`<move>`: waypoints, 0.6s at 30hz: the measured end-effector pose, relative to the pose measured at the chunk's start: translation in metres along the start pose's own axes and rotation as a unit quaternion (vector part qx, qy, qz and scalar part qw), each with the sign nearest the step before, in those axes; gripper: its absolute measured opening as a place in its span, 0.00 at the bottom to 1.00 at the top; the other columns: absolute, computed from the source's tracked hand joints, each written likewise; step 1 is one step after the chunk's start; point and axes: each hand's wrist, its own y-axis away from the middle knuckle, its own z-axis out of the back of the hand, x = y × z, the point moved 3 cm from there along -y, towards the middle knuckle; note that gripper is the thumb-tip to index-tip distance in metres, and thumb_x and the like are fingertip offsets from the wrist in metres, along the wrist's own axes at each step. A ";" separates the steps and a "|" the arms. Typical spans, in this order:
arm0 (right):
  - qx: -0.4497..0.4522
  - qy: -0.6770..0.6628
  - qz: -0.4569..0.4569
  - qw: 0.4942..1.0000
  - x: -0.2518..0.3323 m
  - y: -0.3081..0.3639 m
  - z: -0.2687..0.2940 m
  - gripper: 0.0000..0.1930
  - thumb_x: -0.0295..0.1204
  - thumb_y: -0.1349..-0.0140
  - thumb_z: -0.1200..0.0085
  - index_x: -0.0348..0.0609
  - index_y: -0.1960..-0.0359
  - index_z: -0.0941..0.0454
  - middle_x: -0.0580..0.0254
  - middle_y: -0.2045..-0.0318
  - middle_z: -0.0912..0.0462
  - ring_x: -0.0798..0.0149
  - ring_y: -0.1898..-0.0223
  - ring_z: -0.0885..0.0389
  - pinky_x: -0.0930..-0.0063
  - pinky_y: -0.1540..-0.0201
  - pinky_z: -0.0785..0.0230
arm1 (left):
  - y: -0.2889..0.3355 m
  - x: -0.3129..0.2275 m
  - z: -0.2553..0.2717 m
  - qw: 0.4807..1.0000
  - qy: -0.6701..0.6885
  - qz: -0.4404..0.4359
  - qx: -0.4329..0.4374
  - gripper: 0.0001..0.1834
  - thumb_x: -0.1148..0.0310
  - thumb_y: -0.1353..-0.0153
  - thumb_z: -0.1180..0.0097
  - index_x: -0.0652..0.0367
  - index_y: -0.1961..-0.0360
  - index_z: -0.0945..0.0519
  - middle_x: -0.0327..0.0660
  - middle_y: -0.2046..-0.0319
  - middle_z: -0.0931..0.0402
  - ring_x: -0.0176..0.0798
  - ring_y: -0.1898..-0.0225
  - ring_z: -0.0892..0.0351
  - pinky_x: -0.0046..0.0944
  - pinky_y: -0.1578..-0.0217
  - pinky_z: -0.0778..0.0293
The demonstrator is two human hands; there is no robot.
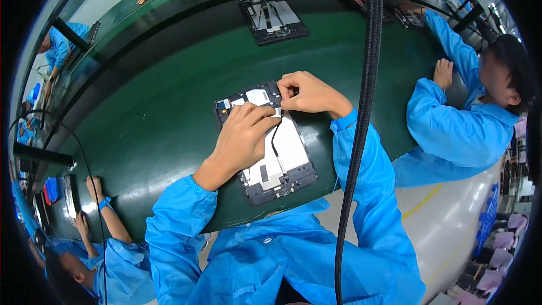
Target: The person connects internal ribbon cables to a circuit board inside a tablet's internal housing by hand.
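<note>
An opened tablet (pixel 293 146) lies on the green table in front of me, its silver inside facing up within a black frame. A thin black cable (pixel 275 142) runs lengthwise over the silver part. Across the tablet's upper half rests my left hand (pixel 243 135), fingers stretched out and slightly bent, their tips beside the cable's upper end. At the far right corner, my right hand (pixel 311 94) is closed in a pinch at the tablet's edge. Whatever its fingertips hold is hidden. My left thumb is mostly out of sight.
Another opened tablet (pixel 272 18) lies farther back on the green table (pixel 135 135). A thick black braided cable (pixel 359 141) hangs in front of my right arm. One co-worker in blue (pixel 457 118) sits to the right, another (pixel 121 265) at the lower left.
</note>
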 end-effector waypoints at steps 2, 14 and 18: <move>0.002 0.004 -0.011 1.000 0.001 0.000 0.001 0.12 0.27 0.49 0.33 0.34 0.77 0.25 0.62 0.74 0.27 0.64 0.71 0.30 0.64 0.66 0.36 | 0.000 0.001 -0.001 1.000 0.002 0.009 0.014 0.20 0.82 0.45 0.38 0.61 0.50 0.10 0.42 0.47 0.13 0.50 0.48 0.19 0.49 0.46 0.25; 0.009 -0.012 -0.011 1.000 -0.006 -0.001 0.001 0.12 0.28 0.49 0.32 0.34 0.76 0.24 0.61 0.73 0.26 0.64 0.70 0.29 0.64 0.65 0.35 | -0.003 0.002 -0.002 1.000 0.003 0.007 0.001 0.23 0.82 0.50 0.40 0.59 0.51 0.11 0.45 0.45 0.13 0.52 0.50 0.17 0.52 0.47 0.21; 0.017 -0.014 -0.016 1.000 -0.007 -0.001 0.000 0.12 0.28 0.49 0.32 0.35 0.76 0.24 0.62 0.72 0.26 0.64 0.70 0.29 0.65 0.64 0.35 | -0.001 -0.001 0.000 1.000 -0.015 0.007 -0.001 0.24 0.82 0.52 0.39 0.60 0.51 0.10 0.45 0.44 0.12 0.51 0.48 0.16 0.51 0.48 0.21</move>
